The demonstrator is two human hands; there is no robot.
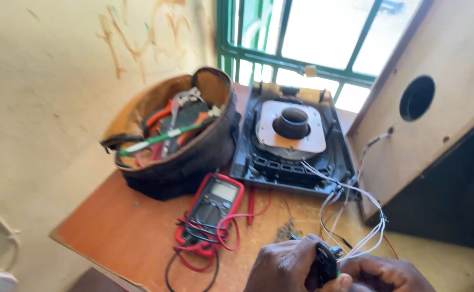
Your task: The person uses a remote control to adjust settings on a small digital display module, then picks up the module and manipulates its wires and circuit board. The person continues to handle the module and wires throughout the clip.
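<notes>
Both hands meet at the desk's (139, 227) near edge, left hand (283, 267) and right hand (380, 276) clenched on a small black part (324, 265); steadying it keeps the white wires (364, 238) from tugging.

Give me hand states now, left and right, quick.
Left hand: closed on a small black part with white wires.
Right hand: touching the same part; grip cannot be told.

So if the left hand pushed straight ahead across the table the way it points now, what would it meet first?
Judging loosely, the left hand points up and slightly left across the wooden table. The tangle of red and black test leads beside the red multimeter would likely come first, though depth is unclear.
</notes>
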